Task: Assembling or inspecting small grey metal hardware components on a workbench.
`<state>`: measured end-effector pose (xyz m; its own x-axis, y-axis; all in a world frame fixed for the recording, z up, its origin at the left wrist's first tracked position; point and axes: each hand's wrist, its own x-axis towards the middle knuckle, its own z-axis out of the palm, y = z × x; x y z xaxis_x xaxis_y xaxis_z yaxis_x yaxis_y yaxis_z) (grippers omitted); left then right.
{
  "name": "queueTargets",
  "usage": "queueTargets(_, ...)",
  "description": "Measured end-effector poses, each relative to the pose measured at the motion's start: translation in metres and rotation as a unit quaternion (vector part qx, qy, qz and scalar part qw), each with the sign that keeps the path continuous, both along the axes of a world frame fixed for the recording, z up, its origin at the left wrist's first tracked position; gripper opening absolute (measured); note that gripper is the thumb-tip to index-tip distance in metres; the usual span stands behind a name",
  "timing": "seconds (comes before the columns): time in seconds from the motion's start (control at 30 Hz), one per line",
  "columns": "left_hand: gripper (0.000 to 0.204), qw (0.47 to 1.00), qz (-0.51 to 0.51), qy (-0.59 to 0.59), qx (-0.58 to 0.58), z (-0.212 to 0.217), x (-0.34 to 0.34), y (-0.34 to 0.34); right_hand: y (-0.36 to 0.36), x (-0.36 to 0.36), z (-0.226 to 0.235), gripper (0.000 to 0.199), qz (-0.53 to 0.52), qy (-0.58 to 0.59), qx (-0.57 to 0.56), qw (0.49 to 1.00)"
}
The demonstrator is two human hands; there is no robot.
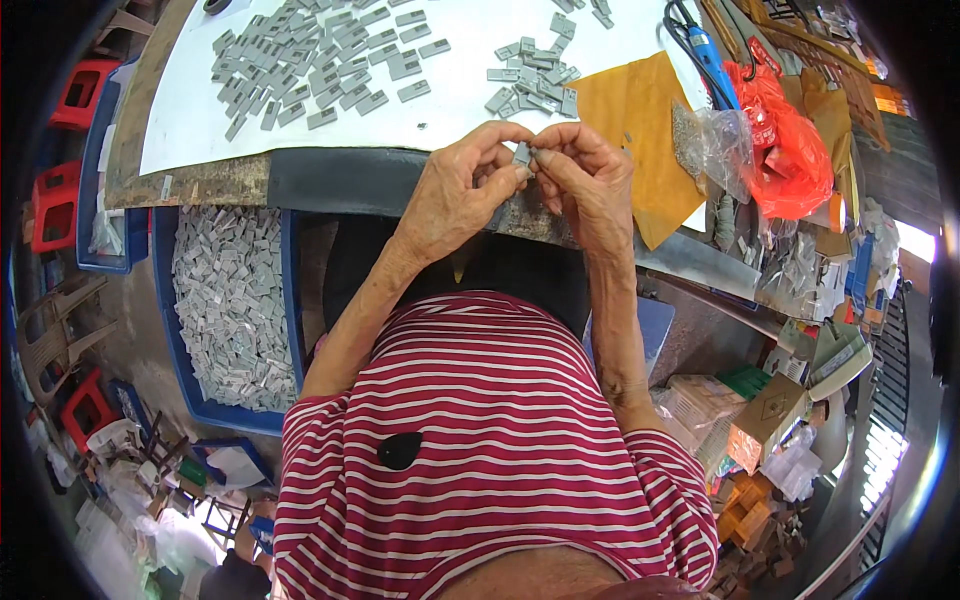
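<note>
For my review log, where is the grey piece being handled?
In the head view's upper middle, the grey piece sits between the left hand and right hand, left of the brown sheet.

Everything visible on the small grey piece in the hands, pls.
The small grey piece looks like a flat, roughly rectangular block, light grey and plausibly plastic. It is held tilted above the near edge of the workbench, pinched in the fingertips of the left hand. The fingertips of the right hand meet at its right side; whether they grip it is unclear. Fingers hide part of its outline.
</note>
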<state>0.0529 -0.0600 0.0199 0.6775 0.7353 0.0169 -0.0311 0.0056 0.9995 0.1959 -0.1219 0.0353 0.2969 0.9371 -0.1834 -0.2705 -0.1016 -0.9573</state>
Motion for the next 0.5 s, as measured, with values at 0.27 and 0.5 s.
queueTargets(0.27, 0.021, 0.997, 0.009, -0.009, -0.072, 0.0036, -0.0004, 0.0014, 0.0004, -0.0024, 0.0032, 0.010, 0.008, -0.016, 0.004, 1.000)
queueTargets(0.5, 0.018, 0.993, 0.026, -0.032, -0.108, 0.0014, -0.0002, 0.0036, -0.0014, -0.0009, 0.0037, 0.011, -0.003, -0.005, 0.006, 1.000)
